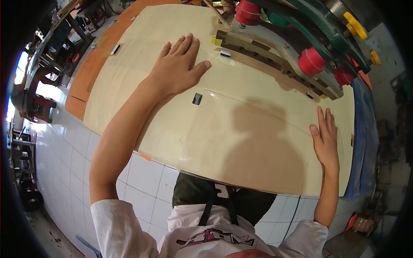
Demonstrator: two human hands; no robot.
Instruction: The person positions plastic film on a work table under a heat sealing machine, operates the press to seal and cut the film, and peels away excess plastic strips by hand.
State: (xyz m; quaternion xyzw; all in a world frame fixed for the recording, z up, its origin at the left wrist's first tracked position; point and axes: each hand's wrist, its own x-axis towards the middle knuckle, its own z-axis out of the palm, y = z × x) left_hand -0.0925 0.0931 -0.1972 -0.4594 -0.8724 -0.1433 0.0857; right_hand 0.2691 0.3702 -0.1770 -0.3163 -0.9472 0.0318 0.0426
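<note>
Across the work table lies a large cream sheet (185,142), its near edge at the person's waist. My left hand (178,64) rests flat on it at the upper left, fingers and thumb apart, holding nothing. Farther right, my right hand (325,142) is laid on the sheet near its right end, fingers stretched out and thumb apart. Between the hands sits a small dark rectangular piece (197,99). Beyond them a dark metal bar (275,62) with holes runs diagonally, close above the sheet. A small black-and-white block (225,54) lies by the bar's left end.
A green machine frame (318,21) with red knobs (312,61) and yellow knobs (355,26) stands over the far right. An orange board (92,73) shows along the left, and blue material (363,142) hangs at the right edge. White floor tiles (73,150) lie below.
</note>
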